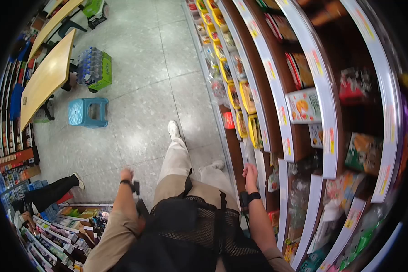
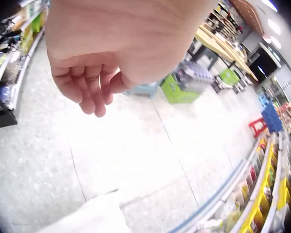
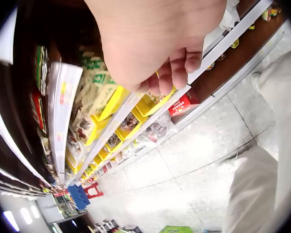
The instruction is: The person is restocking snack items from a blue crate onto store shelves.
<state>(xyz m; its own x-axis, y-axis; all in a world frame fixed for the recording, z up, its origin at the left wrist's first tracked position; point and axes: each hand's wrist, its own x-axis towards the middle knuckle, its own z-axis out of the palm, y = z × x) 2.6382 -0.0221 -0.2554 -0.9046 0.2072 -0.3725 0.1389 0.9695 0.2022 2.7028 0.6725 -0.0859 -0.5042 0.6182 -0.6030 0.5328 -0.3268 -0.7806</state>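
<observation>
My left hand (image 1: 127, 175) hangs over the grey floor with nothing in it. Its fingers (image 2: 90, 92) are loosely bent in the left wrist view. On the other side, my right hand (image 1: 250, 176) hangs beside the shelf rack, and its palm side is bare in the right wrist view. Near its fingers (image 3: 178, 73) are yellow bins (image 3: 146, 104) of small packaged goods, which they overlap in that view. A red box (image 3: 183, 105) lies on the bottom shelf below. Both wrists wear dark bands.
Tall shelves with white price rails (image 1: 289, 145) run along the right. To the left on the floor stand a blue stool (image 1: 79, 113), a pack of bottles (image 1: 89, 63) and a wooden table (image 1: 50, 75). Another person's dark-trousered leg (image 1: 54, 192) shows at the lower left.
</observation>
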